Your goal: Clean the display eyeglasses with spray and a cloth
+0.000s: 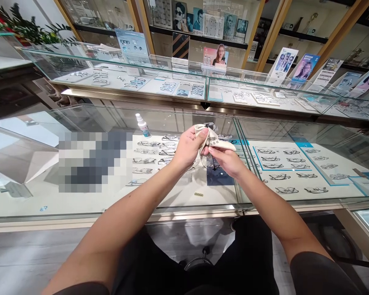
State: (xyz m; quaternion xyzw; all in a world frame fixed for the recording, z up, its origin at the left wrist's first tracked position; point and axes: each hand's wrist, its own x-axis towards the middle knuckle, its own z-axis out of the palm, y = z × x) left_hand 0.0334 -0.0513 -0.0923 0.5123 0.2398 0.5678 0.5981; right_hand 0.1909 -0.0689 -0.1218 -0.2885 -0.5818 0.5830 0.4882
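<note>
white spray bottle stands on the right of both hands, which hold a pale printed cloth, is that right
Not quite: the white spray bottle stands on the left of both hands, not the right, as the head view shows. The left hand and right hand do hold a pale printed cloth.

There are two bare hands, one left hand (188, 148) and one right hand (229, 160), one cream cloth with dark printing (214, 140), one white plastic spray bottle with a blue label (143, 126) and one small gold-coloured bar (198, 194). Six pairs of thin-framed glasses (273, 166) lie on one blue-bordered white panel (282, 159), four more pairs (287, 190) below. Pairs behind the arms are too hidden to count.
</note>
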